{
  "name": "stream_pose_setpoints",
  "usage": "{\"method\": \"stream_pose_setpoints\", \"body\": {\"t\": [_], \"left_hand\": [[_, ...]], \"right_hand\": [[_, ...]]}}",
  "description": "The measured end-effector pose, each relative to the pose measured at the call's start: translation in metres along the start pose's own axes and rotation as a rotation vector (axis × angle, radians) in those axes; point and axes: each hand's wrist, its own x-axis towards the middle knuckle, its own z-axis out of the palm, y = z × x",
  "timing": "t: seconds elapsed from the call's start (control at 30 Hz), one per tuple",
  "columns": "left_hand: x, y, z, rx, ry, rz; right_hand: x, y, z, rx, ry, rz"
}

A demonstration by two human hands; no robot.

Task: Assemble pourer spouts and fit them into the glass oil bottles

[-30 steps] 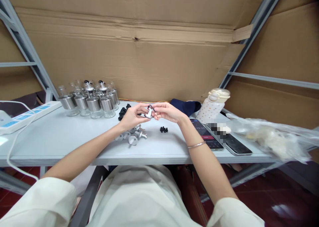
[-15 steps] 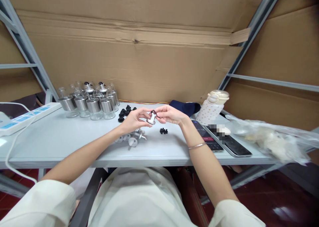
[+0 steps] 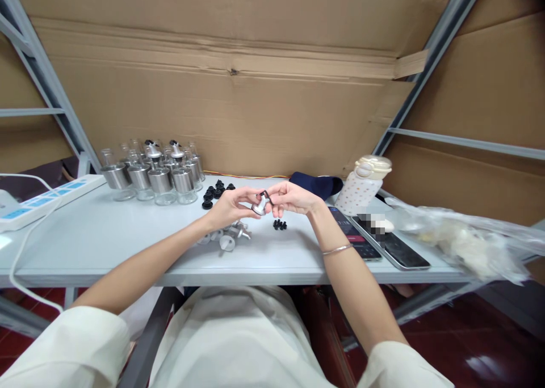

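Note:
My left hand (image 3: 232, 207) pinches a silvery pour spout (image 3: 260, 207) by its wide base, above the table. My right hand (image 3: 293, 198) has its fingertips closed on the small black flip cap (image 3: 266, 195) at the spout's tip. Below my left hand lies a pile of metallic spout pieces (image 3: 227, 242). Small black caps (image 3: 280, 224) sit in a cluster beneath my right hand. Behind my left hand stand several black ribbed stoppers (image 3: 208, 197).
Several glass bottles with steel sleeves (image 3: 160, 180) stand at the back left, two topped with spouts. A power strip (image 3: 51, 201) lies far left. On the right are a dark blue cap (image 3: 315, 185), a dotted flask (image 3: 361, 186), two phones (image 3: 402, 249) and a plastic bag (image 3: 468, 243).
The spout has tilted slightly between my hands, and its black flip cap stands at a different angle. Both hands have barely shifted.

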Motion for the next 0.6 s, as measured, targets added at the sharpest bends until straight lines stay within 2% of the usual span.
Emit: {"method": "stream_pose_setpoints", "body": {"t": [0.23, 0.43, 0.6], "left_hand": [[-0.0025, 0.0029, 0.0039, -0.034, -0.023, -0.036], [-0.0015, -0.0005, 0.0021, -0.048, 0.011, -0.055], [-0.0020, -0.0021, 0.0025, -0.040, -0.013, -0.054]], "right_hand": [[-0.0006, -0.0008, 0.0019, -0.036, -0.007, 0.009], [-0.0013, -0.0010, 0.0024, -0.019, -0.129, 0.059], [0.0006, 0.0030, -0.0008, 0.008, -0.155, 0.020]]}}
